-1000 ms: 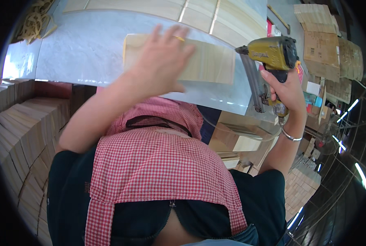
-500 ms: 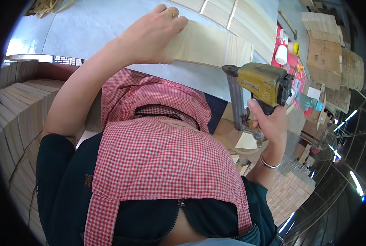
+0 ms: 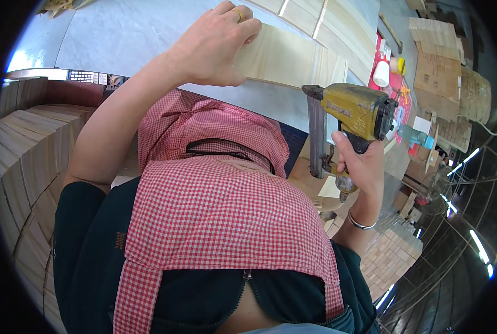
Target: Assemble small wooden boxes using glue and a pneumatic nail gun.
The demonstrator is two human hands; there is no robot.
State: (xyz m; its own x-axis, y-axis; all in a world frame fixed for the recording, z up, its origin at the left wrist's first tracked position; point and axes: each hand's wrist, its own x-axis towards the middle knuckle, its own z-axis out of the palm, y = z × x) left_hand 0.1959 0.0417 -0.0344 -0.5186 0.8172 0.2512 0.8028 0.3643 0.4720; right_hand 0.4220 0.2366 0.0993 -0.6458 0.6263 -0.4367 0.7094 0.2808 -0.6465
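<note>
My left hand is closed around the left end of a pale wooden board, thumb at the near edge and fingers over the far side. The board lies along the near part of a grey-white tabletop. A yellow and black nail gun is in my right hand, which wraps round its grip, with the thumb showing. The gun's nose is by the near right corner of the board; I cannot tell whether it touches. Its long magazine hangs down toward me.
More pale boards lie at the far side of the table. Stacked wood pieces stand at my left. To the right are a white roll on a red surface, a bottle with a blue cap and cardboard boxes.
My left hand and the board have shifted slightly right in the picture. The nail gun is still in my right hand, turned a little, its nose still near the board's corner.
</note>
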